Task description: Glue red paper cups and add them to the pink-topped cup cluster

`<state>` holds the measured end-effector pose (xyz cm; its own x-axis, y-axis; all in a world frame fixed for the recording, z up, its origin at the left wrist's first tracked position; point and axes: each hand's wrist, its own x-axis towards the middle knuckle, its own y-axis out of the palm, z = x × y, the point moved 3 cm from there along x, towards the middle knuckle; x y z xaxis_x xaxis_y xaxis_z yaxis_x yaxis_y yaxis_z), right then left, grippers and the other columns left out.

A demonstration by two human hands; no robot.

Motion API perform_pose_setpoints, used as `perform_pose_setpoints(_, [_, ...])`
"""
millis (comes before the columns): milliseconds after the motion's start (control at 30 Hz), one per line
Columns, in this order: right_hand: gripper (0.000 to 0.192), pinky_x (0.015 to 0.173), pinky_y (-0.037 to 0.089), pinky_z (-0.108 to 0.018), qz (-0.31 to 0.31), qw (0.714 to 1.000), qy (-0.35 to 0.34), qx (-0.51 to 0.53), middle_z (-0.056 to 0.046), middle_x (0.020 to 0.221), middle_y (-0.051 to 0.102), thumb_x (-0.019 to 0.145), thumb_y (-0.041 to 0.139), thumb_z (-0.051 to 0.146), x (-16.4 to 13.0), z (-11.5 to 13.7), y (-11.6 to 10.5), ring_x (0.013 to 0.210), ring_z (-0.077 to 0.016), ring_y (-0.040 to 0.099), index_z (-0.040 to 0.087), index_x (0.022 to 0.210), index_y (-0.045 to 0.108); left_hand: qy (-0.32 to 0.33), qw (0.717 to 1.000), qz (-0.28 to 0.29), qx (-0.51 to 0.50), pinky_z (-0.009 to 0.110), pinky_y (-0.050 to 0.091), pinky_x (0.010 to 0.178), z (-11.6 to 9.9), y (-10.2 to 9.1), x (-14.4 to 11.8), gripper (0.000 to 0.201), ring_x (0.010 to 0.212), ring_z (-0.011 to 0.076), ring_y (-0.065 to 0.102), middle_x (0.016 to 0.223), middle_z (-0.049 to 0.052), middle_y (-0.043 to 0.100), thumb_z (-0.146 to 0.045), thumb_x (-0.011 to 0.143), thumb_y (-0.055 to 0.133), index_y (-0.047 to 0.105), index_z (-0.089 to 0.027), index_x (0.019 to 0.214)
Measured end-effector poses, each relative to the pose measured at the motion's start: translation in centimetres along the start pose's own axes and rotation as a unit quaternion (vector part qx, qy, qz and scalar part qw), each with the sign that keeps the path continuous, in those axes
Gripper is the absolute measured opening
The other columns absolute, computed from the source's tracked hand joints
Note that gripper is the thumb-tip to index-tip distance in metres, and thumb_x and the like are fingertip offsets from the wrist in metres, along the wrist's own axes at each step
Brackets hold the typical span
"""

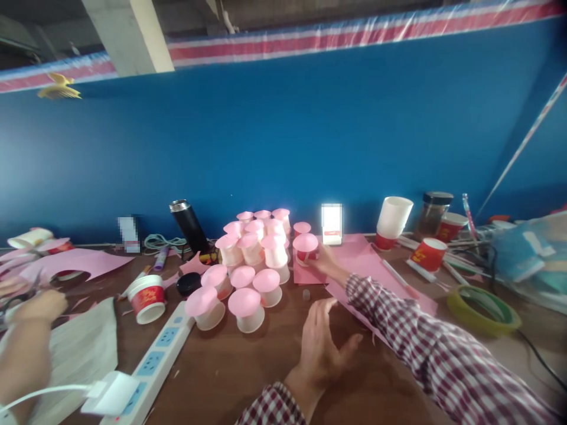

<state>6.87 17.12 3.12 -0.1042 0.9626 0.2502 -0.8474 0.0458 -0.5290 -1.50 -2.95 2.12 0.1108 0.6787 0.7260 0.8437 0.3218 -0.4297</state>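
The left hand (319, 348) is nearest, low over the worktop (248, 375), its fingers spread and holding nothing, the thumb stretched out to the right. To its left a white power strip (150, 363) runs obliquely away, a white plug (113, 394) at its near end. At the far left, a co-worker's hand (42, 304) is beside cut pink paper.

Farther in, a yellow-green tape roll (456, 306) lies on the right, and a nest of red-and-white paper cups (147, 300) stands beyond the strip. Cups with pink cones (245, 302) stand in a close cluster at the middle, their bodies white where visible.

Just right of this cluster, the right hand (326, 264) reaches across a pink paper sheet (354, 252), its fingers closed on the side of a red cup with a pink cone (305, 242). This cup is upright; a similar red cup (302, 227) stands right behind it.

Toward the back are a black thermos (190, 227) and a tall white cup stack (394, 219), before a blue wall (287, 130).
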Motion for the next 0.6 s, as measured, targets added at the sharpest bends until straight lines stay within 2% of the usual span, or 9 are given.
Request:
perform_pose_setpoints(233, [0.047, 0.071, 0.05, -0.03, 0.005, 1.0, 0.014, -0.01, -0.01, 0.103, 0.071, 0.064, 0.081, 0.033, 0.7, -0.5, 0.8, 0.094, -0.0245, 0.066, 0.018, 0.104, 0.061, 0.016, 0.999, 0.006, 0.036, 0.048, 0.056, 0.089, 0.1, 0.1, -0.2, 0.06, 0.107, 0.0286, 0.062, 0.116, 0.016, 0.061, -0.042, 0.086, 0.06, 0.036, -0.018, 0.135])
perform_pose_setpoints(433, [0.054, 0.075, 0.05, -0.033, 0.011, 1.0, 0.025, -0.005, -0.013, 0.106, 0.069, 0.061, 0.082, 0.032, 0.9, -0.4, 1.2, 0.098, -0.0277, 0.065, 0.016, 0.108, 0.061, 0.015, 0.999, 0.011, 0.037, 0.047, 0.057, 0.088, 0.1, 0.0, -0.2, 0.06, 0.107, 0.0281, 0.062, 0.116, 0.016, 0.061, -0.041, 0.086, 0.06, 0.036, -0.018, 0.135])
perform_pose_setpoints(600, [0.059, 0.075, 0.051, -0.033, 0.01, 0.999, 0.026, 0.022, -0.012, 0.108, 0.069, 0.061, 0.081, 0.028, 0.7, -1.0, 1.0, 0.097, -0.0262, 0.065, 0.016, 0.114, 0.06, 0.022, 0.999, -0.003, 0.04, 0.046, 0.057, 0.086, 0.0, -0.1, -0.1, 0.058, 0.105, 0.0275, 0.063, 0.115, 0.016, 0.061, -0.042, 0.088, 0.058, 0.036, -0.018, 0.135])
